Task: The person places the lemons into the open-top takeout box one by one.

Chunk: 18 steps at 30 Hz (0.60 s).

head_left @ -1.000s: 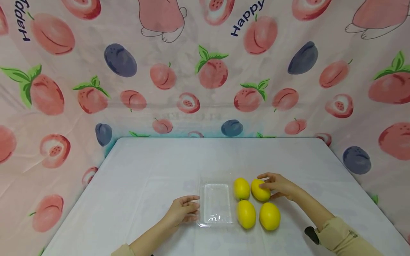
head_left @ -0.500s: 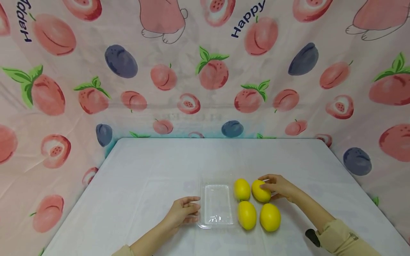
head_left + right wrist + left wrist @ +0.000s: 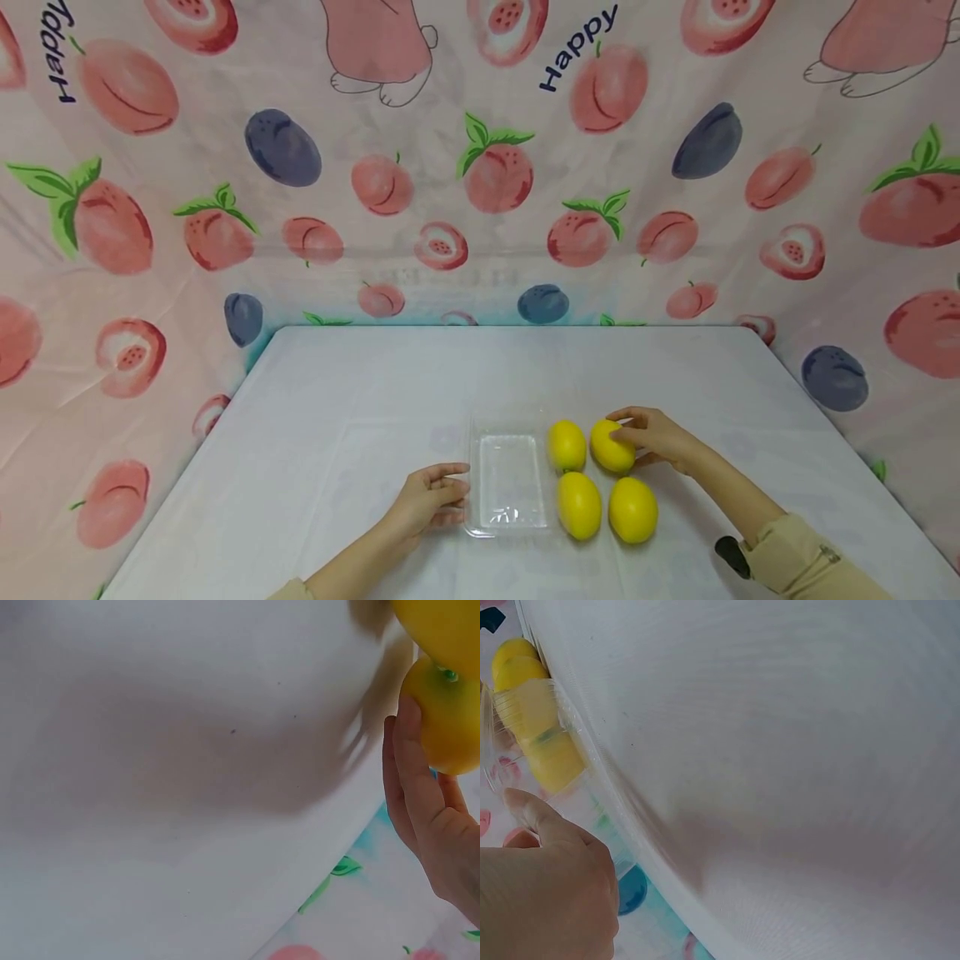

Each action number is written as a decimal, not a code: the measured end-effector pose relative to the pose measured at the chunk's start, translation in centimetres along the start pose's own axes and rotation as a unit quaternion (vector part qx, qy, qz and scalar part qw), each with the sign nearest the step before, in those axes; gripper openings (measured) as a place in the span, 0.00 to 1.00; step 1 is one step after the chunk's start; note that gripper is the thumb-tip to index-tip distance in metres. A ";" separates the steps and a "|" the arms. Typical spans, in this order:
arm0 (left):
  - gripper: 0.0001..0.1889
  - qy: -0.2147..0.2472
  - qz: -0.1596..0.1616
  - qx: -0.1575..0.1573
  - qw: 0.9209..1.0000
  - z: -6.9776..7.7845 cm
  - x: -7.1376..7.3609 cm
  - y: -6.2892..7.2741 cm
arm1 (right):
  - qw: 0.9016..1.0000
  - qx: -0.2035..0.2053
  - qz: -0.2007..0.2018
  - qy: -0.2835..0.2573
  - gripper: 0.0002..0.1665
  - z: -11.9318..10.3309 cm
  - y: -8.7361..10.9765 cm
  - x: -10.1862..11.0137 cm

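Note:
A clear plastic box (image 3: pixel 507 530) lies flat in the middle of the near half of the table, and its inside shows bare. At its left side my left hand (image 3: pixel 429 498) holds the rim with thumb and fingers; the left wrist view has this hand (image 3: pixel 555 885) right at the see-through wall. Several yellow lemons stand close together just right of the box. My right hand (image 3: pixel 658 437) grips the far right lemon (image 3: pixel 609 448), fingers around its side. The near right lemon (image 3: pixel 632 510), near left lemon (image 3: pixel 579 505) and far left lemon (image 3: pixel 566 445) are untouched.
A white cloth covers the table (image 3: pixel 360 392). Behind it and at both sides hangs a pink curtain (image 3: pixel 442 200) printed with fruit. A black item (image 3: pixel 732 557) sits at the right sleeve (image 3: pixel 806 554).
The whole head view has shifted slightly downward. Both hands, the box and the lemons keep practically the same places.

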State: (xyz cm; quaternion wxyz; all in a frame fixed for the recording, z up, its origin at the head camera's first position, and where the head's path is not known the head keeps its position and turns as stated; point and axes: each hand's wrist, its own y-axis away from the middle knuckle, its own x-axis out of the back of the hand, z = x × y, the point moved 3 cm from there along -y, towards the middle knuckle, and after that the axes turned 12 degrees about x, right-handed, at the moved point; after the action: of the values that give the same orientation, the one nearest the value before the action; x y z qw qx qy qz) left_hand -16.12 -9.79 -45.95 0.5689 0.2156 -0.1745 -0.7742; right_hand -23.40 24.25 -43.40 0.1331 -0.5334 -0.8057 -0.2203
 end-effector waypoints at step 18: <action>0.25 0.008 0.001 0.003 1.000 -0.2 0.0 0.2 | 1.000 0.016 0.010 -0.009 0.32 -1.4 -0.1 0.4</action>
State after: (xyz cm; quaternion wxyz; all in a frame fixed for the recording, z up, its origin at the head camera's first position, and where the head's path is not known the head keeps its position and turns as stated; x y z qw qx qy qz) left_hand -15.88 -9.81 -46.03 0.5707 0.2227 -0.1727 -0.7713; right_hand -23.68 23.82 -42.07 0.1367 -0.5409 -0.8051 -0.2015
